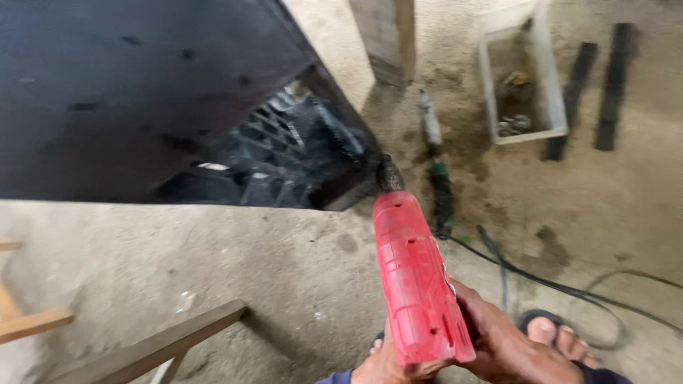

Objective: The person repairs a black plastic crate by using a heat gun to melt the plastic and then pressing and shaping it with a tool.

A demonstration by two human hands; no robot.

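I hold a red power drill (414,277) with both hands low in the view. My right hand (509,341) grips its rear and right side. My left hand (380,364) supports it from below on the left, mostly hidden by the drill body. The drill's dark chuck (388,174) points away from me at the lower corner of a large dark panel (135,92). Behind the panel's edge sits a black slatted crate (284,153). Whether the bit touches the panel is blurred.
A second tool with a green collar (439,171) lies on the dusty concrete floor, its black cable (569,288) trailing right. A white open box (523,71) and two dark strips (615,82) lie beyond. Wooden battens (153,345) are at the lower left. My sandalled foot (558,334) shows.
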